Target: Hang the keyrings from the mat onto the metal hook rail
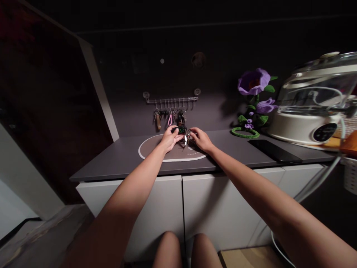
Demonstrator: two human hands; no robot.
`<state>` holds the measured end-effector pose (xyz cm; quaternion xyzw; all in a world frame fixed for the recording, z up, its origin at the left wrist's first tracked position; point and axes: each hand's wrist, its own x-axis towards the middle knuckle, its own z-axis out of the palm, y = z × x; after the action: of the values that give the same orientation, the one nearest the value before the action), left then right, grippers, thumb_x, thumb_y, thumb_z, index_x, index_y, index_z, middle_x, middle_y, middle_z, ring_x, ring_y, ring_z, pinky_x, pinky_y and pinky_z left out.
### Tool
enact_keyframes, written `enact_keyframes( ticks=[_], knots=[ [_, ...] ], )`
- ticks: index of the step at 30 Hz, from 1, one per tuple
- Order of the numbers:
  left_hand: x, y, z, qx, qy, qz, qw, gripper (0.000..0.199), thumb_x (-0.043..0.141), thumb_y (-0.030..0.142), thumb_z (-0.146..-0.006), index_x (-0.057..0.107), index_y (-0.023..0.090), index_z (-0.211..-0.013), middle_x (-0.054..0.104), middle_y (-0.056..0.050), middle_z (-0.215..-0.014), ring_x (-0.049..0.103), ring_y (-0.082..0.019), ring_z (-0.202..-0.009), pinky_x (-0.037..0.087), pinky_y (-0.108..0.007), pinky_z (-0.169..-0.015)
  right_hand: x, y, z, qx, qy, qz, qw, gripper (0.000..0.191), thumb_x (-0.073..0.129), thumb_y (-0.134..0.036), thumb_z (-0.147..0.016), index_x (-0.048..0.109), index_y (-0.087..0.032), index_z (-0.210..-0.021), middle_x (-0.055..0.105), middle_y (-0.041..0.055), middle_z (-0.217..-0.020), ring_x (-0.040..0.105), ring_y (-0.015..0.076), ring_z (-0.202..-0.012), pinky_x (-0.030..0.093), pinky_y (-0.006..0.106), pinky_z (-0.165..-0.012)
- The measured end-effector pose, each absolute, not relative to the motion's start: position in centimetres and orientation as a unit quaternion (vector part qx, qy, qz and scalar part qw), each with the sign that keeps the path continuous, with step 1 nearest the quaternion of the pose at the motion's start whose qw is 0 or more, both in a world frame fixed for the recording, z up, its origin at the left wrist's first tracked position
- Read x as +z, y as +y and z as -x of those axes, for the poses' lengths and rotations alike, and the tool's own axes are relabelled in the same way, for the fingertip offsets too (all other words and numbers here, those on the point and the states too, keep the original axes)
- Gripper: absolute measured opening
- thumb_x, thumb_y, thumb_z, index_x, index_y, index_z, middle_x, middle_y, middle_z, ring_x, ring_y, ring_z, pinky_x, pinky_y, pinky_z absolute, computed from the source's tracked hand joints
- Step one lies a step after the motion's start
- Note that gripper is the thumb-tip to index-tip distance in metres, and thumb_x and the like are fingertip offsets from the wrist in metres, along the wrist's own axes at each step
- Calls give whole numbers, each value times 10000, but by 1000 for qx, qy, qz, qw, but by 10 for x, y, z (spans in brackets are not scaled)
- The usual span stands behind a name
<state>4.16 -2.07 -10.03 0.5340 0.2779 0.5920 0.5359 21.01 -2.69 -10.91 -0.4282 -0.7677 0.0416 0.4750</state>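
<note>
My left hand (169, 140) is closed on a black key fob (182, 130) with green markings, held over the oval mat. A bunch of metal keys (186, 139) dangles from the fob's ring between both hands. The fingers of my right hand (200, 139) are pinched at the ring and keys from the right side; the exact grip is too small to see. Behind the hands, a clear hook rail (172, 99) on the wall carries several key sets, one with a pink loop (170, 119) and one with a brown tag (158, 121).
Below the hands lies a grey-brown oval mat (150, 149) with a pale rim on the dark counter (111, 158). To the right are a purple artificial flower (254, 82), a black phone (275, 150) and a white appliance with a clear lid (295, 124). White cabinet doors (158, 197) stand below.
</note>
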Motion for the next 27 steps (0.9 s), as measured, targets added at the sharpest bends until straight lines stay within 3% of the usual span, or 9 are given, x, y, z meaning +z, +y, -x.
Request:
enact_keyframes(
  ticks=[4,12,20,27],
  knots=[
    [-99,-25,-42,592,258,-528,551,262,542,282,-800,408,215,-1014,611,-46,-952,629,-128,-804,462,-384,-856,-107,-30,-208,23,-783,415,463,250,421,-306,-832,587,-189,-978,615,72,-973,536,170,-908,392,299,-838],
    [-98,-24,-40,611,269,-526,527,216,496,264,-828,405,215,-1019,610,-36,-928,614,-119,-847,463,-367,-857,-105,-32,-207,50,-756,416,502,191,478,-325,-793,598,-177,-793,581,49,-819,521,146,-776,403,272,-746],
    [-105,-17,-39,642,294,-523,477,148,522,232,-802,466,200,-935,578,-16,-950,576,-109,-895,490,-336,-820,-105,-26,-212,78,-728,390,559,212,477,-359,-786,583,-177,-768,591,33,-796,520,140,-748,400,267,-727],
    [-109,-18,-39,607,336,-561,452,216,618,240,-710,516,161,-883,594,-31,-893,577,-108,-778,489,-288,-741,-102,-23,-211,143,-695,380,594,250,477,-412,-768,545,-172,-746,573,16,-742,499,127,-709,403,250,-708]
  ],
)
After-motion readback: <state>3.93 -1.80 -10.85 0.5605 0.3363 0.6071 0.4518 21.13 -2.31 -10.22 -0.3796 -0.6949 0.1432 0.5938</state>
